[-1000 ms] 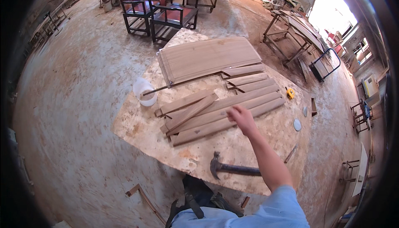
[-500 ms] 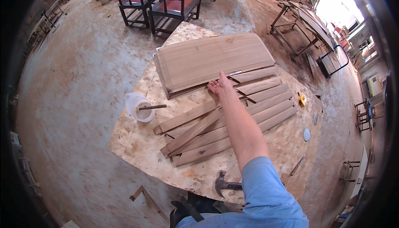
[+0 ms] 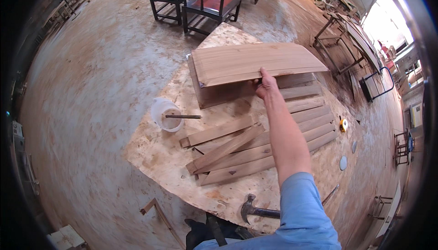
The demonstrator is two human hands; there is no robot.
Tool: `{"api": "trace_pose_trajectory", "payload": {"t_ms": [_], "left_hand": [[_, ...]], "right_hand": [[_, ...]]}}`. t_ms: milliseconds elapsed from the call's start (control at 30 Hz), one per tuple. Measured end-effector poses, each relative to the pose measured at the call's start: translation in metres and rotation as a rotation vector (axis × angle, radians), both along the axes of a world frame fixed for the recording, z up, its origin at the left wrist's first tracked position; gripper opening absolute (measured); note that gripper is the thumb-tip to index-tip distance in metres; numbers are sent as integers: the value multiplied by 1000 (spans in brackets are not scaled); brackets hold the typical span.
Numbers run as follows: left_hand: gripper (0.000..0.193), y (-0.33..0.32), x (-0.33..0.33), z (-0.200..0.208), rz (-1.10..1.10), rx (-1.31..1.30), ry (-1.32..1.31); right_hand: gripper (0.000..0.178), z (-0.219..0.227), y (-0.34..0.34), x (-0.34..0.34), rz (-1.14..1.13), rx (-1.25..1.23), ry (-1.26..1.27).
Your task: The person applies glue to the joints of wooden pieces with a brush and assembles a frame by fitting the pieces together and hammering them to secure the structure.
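My right hand grips the near edge of a wide flat wooden panel, thumb on top and fingers curled beneath. That edge is raised and the panel tilts. Underneath, another board lies in shadow on the pale worktable. Several narrow wooden strips lie side by side below my forearm, one slanting across the others. A claw hammer rests at the near edge, partly hidden by my sleeve. My left hand is out of the picture.
A translucent white tub with a dark stick across it stands at the table's left. A yellow tape measure and a grey disc lie at the right. Dark wooden chairs and a blue-handled trolley stand beyond.
My right hand has closed on the panel's near edge and lifted it off the board below. The whole view has shifted slightly, so the table sits further right.
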State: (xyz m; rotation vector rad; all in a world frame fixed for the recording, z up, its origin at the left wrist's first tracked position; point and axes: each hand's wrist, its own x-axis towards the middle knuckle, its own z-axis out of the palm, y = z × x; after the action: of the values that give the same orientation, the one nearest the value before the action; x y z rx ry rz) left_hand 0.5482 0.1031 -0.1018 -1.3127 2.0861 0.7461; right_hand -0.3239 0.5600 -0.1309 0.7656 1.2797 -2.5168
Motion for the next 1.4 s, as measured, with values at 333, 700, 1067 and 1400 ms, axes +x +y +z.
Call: {"api": "trace_pose_trajectory", "payload": {"t_ms": [333,700,1067,1400], "left_hand": [[58,48,-262,141,-67,-92,836],[40,103,-333,257,-683,-1171,937],[19,-32,42,235,203,-654,673],[30,37,238,102,601,-420,-89]], "right_hand": [[35,174,-63,96,71,-94,331],[32,267,-275,476,550,135,818],[40,234,-207,559,1159,730,726],[49,3,140,533,1419,1967,381]]}}
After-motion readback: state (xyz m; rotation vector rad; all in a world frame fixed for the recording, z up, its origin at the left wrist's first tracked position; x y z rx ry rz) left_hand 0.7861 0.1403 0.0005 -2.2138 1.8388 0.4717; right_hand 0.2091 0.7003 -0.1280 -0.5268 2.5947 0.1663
